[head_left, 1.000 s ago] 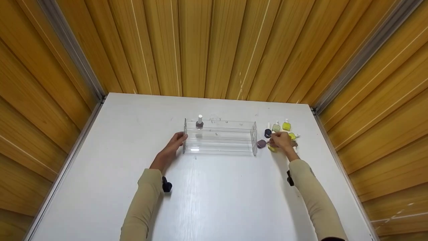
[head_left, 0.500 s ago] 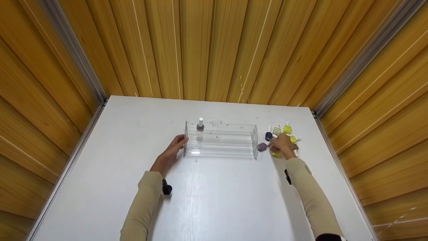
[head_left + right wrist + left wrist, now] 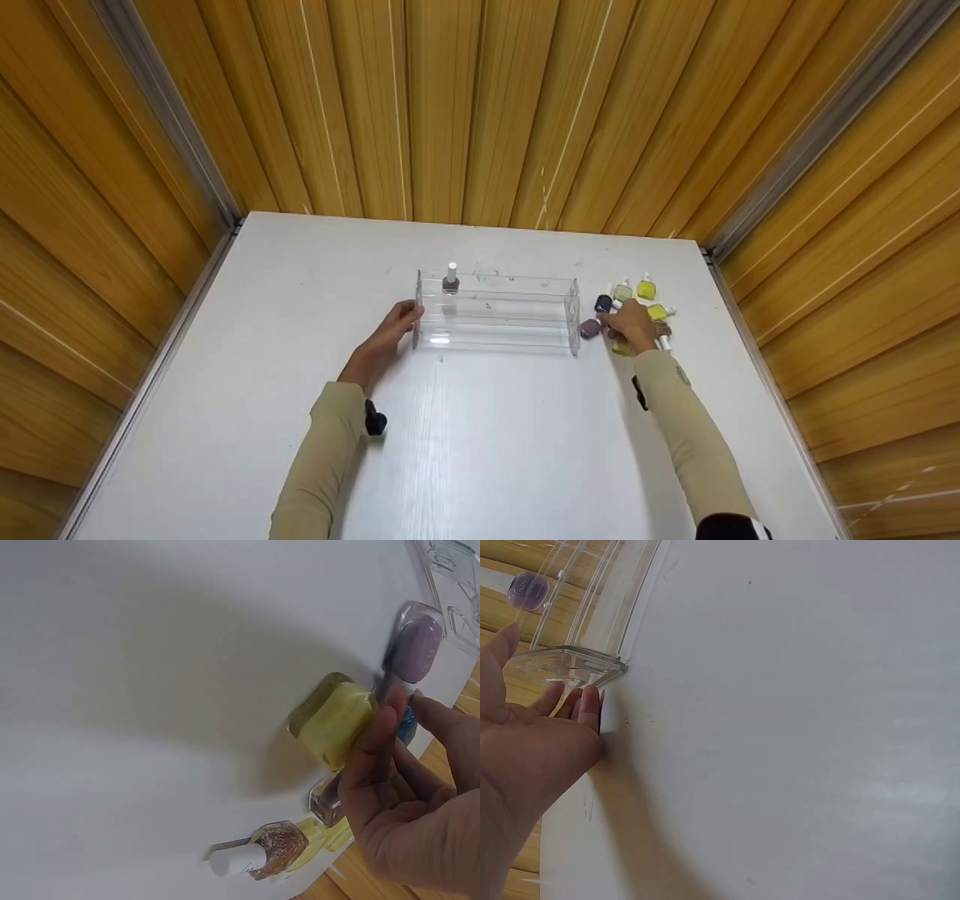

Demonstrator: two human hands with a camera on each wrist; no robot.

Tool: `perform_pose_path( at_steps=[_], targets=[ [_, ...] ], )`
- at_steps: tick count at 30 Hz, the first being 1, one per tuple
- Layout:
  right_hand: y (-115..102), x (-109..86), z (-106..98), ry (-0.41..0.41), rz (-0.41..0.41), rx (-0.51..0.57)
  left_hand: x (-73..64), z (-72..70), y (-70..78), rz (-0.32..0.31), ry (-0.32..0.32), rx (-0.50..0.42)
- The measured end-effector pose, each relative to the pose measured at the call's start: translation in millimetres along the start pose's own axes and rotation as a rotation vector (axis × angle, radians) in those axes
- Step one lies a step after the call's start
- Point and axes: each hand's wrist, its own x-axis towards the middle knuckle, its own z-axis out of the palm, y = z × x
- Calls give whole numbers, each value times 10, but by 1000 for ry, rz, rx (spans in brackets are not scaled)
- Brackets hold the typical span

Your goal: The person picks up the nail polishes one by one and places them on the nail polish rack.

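Observation:
My left hand (image 3: 394, 326) holds the left end panel of a clear acrylic rack (image 3: 495, 349), fingertips at the panel (image 3: 570, 664) in the left wrist view. A dark purple nail polish bottle (image 3: 450, 286) with a white cap stands on the rack's back tier. To the rack's right, my right hand (image 3: 632, 328) pinches the white cap of a purple nail polish bottle (image 3: 417, 649) lying on the table. A yellow bottle (image 3: 334, 720) lies beside the fingers. Part of a blue bottle (image 3: 407, 726) shows behind the fingertips.
Around the right hand lie a navy bottle (image 3: 603, 303), a pale green bottle (image 3: 622, 292), yellow bottles (image 3: 646, 289) and a brown glitter bottle (image 3: 279, 849). The white table (image 3: 480, 450) is bordered by wood-look panel walls (image 3: 435, 112).
The right hand has shifted slightly and its fingertips have come down around the purple bottle's cap. The left hand and rack stay in place; the head view has tilted a little.

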Motion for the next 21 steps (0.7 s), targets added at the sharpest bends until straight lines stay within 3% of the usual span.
perform_pose_path(
  at_steps=[6, 12, 21],
  targets=[
    [39, 35, 34, 47, 61, 100, 9, 4, 14, -34, 12, 6],
    [62, 19, 27, 107, 118, 176, -1, 7, 22, -15, 8, 20],
    [57, -87, -68, 247, 79, 135, 19, -3, 11, 3, 23, 42]
  ],
)
